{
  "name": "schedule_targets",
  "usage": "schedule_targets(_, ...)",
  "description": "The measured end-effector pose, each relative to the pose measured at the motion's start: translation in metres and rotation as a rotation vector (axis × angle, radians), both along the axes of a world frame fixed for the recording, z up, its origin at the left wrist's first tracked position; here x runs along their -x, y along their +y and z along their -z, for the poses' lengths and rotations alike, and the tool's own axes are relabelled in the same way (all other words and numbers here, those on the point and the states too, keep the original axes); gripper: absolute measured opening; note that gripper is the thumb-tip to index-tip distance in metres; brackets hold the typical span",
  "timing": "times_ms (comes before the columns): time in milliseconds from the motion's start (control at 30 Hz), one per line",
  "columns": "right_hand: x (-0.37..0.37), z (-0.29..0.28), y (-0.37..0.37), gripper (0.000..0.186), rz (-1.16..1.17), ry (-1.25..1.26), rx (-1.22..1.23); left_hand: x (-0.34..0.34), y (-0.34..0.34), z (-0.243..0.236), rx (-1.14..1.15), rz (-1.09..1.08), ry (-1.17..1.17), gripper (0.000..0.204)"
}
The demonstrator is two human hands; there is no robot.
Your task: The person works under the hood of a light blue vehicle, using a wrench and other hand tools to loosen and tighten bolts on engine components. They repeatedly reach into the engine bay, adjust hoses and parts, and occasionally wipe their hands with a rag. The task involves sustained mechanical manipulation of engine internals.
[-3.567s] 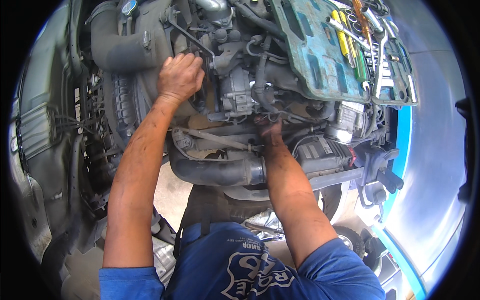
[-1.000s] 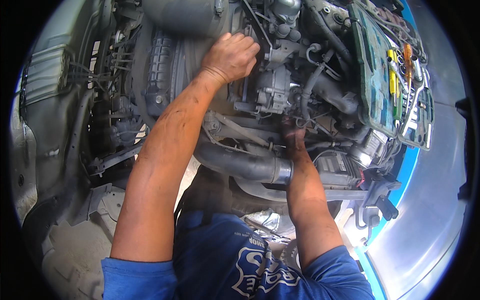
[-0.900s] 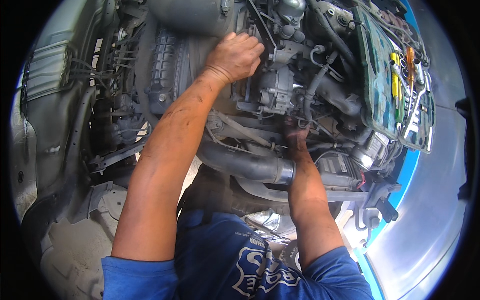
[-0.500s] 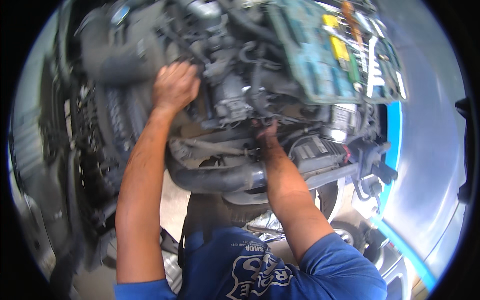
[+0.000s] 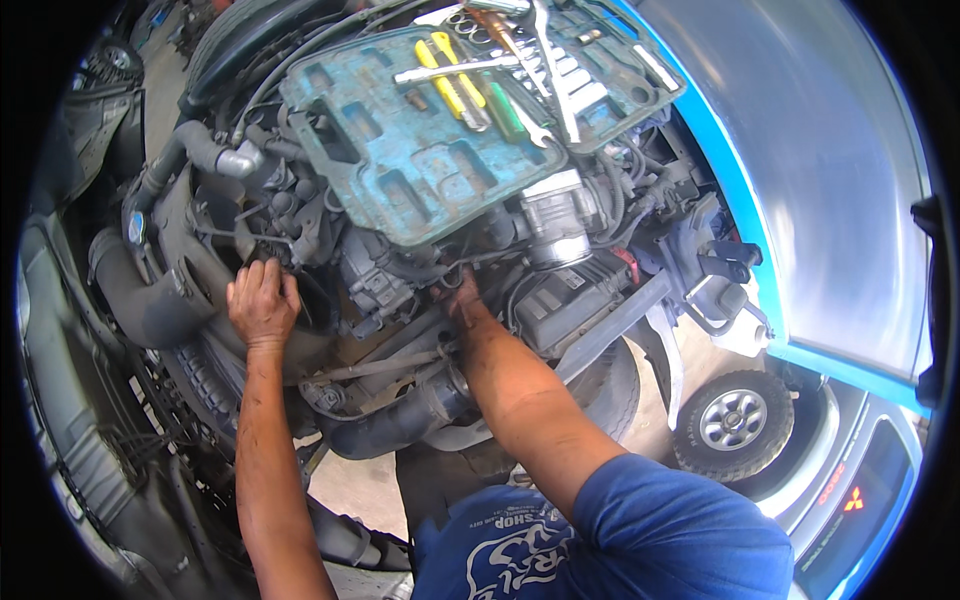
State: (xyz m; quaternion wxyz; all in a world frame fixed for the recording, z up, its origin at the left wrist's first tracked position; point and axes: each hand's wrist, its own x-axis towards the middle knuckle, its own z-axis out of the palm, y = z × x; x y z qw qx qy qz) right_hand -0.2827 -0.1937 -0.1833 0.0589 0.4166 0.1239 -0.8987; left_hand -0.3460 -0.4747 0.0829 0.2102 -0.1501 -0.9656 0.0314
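Observation:
My left hand (image 5: 263,306) is closed at the engine beside the fan shroud, fingers curled over something I cannot make out, just right of a black intake duct (image 5: 160,310). My right hand (image 5: 458,300) reaches down among hoses beside a grey cast housing (image 5: 372,272); its fingers are mostly hidden under the parts. A black box (image 5: 565,305) lies right of that wrist, and a dark curved pipe (image 5: 370,425) crosses below it. An open teal tool case (image 5: 380,170) rests on the engine above both hands, holding wrenches, sockets, yellow-handled tools (image 5: 450,80) and green and orange-handled tools.
A silver body panel with a blue edge (image 5: 840,180) bounds the right. A loose wheel (image 5: 733,425) lies on the floor (image 5: 355,485) at lower right. Dark body parts (image 5: 90,420) line the left, with another wheel (image 5: 120,62) at top left.
The view has swung, so the tool case and wheel show more fully and the engine sits further left and lower. Both hands remain at roughly the same engine spots.

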Motion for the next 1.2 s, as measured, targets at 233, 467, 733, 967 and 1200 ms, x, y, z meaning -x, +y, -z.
schedule_targets(233,0.001,0.001,-0.011,0.016,0.070,0.043,-0.071,0.001,0.000,0.001,0.010,-0.001,-0.016,0.016)
schedule_targets(467,0.014,0.012,-0.013,0.009,0.107,0.050,-0.017,0.000,0.000,0.001,0.016,0.003,-0.014,0.016)
schedule_targets(733,0.010,0.019,-0.013,0.015,0.074,0.024,-0.067,0.001,0.001,0.001,0.008,-0.004,-0.008,0.015)
schedule_targets(967,0.005,0.028,-0.008,0.025,0.106,0.019,0.058,0.001,0.001,-0.001,0.013,0.010,0.001,0.015)
schedule_targets(1200,0.006,0.025,-0.008,0.027,0.103,-0.032,0.094,0.001,0.000,0.001,0.031,0.004,0.011,0.017)
